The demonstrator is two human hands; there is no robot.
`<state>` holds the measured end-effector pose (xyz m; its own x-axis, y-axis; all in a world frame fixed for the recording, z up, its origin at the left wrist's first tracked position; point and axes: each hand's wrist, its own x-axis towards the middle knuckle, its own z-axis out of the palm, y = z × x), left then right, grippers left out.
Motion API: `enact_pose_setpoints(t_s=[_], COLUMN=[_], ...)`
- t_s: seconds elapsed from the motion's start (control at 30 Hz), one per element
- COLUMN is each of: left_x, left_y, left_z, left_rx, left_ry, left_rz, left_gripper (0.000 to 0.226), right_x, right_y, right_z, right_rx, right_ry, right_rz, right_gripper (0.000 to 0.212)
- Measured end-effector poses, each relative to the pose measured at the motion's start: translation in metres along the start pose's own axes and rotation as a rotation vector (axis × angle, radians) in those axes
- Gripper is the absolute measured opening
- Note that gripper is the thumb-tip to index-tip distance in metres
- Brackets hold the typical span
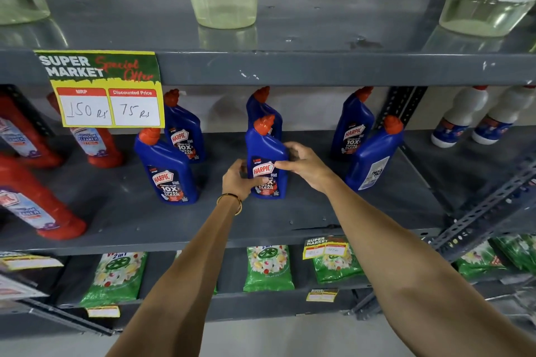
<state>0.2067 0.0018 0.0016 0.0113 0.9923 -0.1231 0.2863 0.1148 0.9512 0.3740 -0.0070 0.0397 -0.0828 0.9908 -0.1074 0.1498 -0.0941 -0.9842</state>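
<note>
A blue Harpic bottle [265, 151] with an orange cap stands upright in the middle of the grey metal shelf [203, 220], its label facing me. My left hand [238, 180], with a gold bangle at the wrist, grips its lower left side. My right hand [304, 164] grips its right side, thumb across the label. A second blue bottle [262, 106] stands directly behind it.
More blue Harpic bottles stand to the left [166, 171] and right [374, 153], the right front one turned label away. Red cleaner bottles [34, 200] fill the left, white bottles [461, 116] the far right. A price tag [107, 90] hangs above. Green packets [268, 268] lie below.
</note>
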Motion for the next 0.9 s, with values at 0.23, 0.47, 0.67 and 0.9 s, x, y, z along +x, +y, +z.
enact_pose_setpoints(t_s=[0.23,0.47,0.67,0.9], left_x=[0.0,-0.016,-0.041,-0.062], left_y=[-0.002,-0.01,-0.017,-0.005], left_z=[0.0,0.006,0.027,0.078], left_rx=[0.059,0.049,0.034,0.144], left_ry=[-0.011,0.064,0.152,-0.023], left_rz=[-0.014,-0.083,-0.178,-0.084], left_gripper=[0.052,0.06,0.055,0.05], right_x=[-0.002,-0.013,-0.034,-0.074], right_y=[0.004,0.009,0.028,0.048], right_z=[0.0,0.003,-0.007,-0.048], right_rx=[-0.044,-0.062,-0.094,0.021], right_ry=[0.015,0.116,0.396,0.648], right_rz=[0.017,0.037,0.104,0.143], right_gripper=[0.05,0.063,0.064,0.055])
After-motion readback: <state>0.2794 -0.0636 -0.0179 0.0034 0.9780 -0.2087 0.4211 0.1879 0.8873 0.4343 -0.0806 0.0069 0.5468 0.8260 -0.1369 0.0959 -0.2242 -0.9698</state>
